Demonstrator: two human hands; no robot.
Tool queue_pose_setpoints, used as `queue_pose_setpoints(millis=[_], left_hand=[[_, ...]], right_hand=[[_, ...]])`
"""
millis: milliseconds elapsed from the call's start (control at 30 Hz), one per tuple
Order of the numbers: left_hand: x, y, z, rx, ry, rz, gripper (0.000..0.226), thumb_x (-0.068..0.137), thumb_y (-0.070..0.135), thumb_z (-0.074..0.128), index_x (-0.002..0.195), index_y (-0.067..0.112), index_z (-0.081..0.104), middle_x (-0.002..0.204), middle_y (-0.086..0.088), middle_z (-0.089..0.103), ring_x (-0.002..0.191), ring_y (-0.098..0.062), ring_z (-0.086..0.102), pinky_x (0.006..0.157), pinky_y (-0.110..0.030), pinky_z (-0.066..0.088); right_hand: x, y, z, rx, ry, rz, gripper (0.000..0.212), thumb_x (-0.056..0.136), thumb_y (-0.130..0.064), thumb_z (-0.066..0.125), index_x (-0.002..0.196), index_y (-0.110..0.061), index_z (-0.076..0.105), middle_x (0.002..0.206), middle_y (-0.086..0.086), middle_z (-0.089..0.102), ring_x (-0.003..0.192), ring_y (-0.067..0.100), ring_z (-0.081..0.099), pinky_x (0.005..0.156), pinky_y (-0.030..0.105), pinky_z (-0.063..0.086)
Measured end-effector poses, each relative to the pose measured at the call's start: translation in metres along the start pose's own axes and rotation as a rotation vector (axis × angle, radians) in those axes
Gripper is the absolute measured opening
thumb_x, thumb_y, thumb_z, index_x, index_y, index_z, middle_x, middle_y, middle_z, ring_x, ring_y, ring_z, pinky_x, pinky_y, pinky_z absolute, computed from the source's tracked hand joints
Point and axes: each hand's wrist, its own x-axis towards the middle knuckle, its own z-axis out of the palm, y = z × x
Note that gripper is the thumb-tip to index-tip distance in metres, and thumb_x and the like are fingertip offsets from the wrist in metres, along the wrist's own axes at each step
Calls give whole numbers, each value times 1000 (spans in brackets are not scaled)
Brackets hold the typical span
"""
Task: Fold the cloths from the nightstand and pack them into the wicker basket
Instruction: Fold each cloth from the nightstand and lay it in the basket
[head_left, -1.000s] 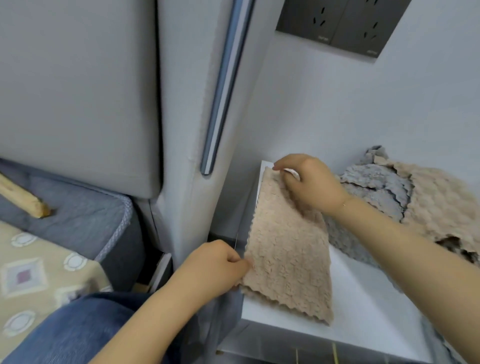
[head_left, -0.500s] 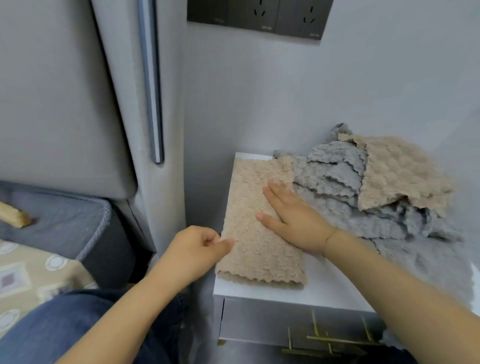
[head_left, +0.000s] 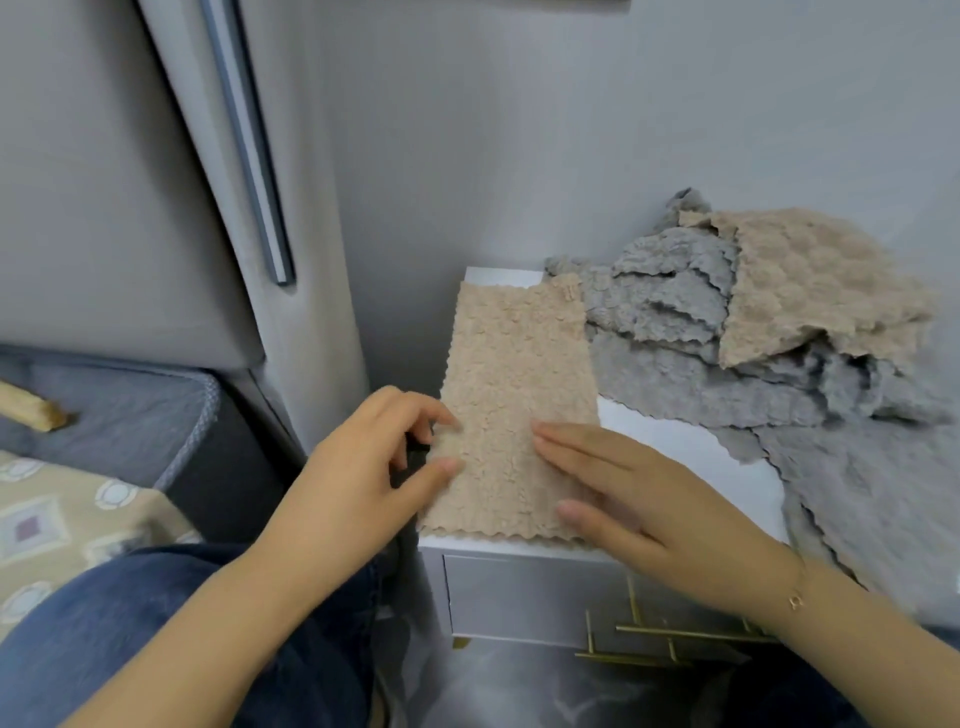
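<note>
Beige cloth (head_left: 511, 395) lies folded lengthwise on the nightstand (head_left: 691, 447). My left hand (head_left: 363, 467) pinches its left edge, seemingly to start the next fold; my right hand (head_left: 649, 499) presses flat, anchoring it. Unfolded pile (head_left: 779, 353) beside; basket unseen.

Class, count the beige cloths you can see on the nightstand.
2: one folded beige cloth lies flat at the nightstand's left edge under both hands; another beige cloth tops the grey pile at the back right. More may be buried.
</note>
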Motion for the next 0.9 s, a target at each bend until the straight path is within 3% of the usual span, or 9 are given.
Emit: queue_pose_setpoints(millis=[133,233,367,567,767,900], left_hand=[[-9,0,5,64,-125,253,22,92,48,56,103,37,72,112,23,58,106,-6,51,88,-18,41],[-10,-6,14,81,-173,295,28,91,48,55,105,35,75,122,24,59,112,-1,48,93,-17,41],[-10,-9,17,60,-208,315,34,86,52,62,110,30,73,126,22,57,118,-3,50,97,-17,41],[-18,-9,20,81,-214,354,34,88,44,62,116,26,70,127,16,56,117,-4,49,97,-18,42],[-29,-5,20,110,-158,438,30,86,11,63,113,21,71,115,9,60,109,-11,54,89,-26,47],[-32,-4,18,125,-102,403,21,91,21,57,107,23,71,107,13,60,99,-7,54,87,-22,42]], right_hand=[[-9,5,10,-116,1,-95,61,99,-53,39,147,-15,42,156,-4,33,144,6,27,118,19,17],[-15,14,19,-175,-37,-128,62,100,-55,36,149,-17,38,159,-1,28,148,11,21,118,28,20],[-19,15,25,-230,-20,-125,63,98,-55,37,149,-18,39,158,-1,30,148,13,22,117,28,26],[-23,14,29,-156,60,-119,59,95,-48,47,145,-18,45,154,-4,38,144,9,30,113,24,32],[-32,10,32,-85,119,-152,50,92,-32,56,140,-19,53,149,-7,46,140,9,38,110,23,37],[-35,2,37,-11,239,-121,38,90,-25,56,126,-16,66,134,-6,59,126,10,52,105,22,42]])
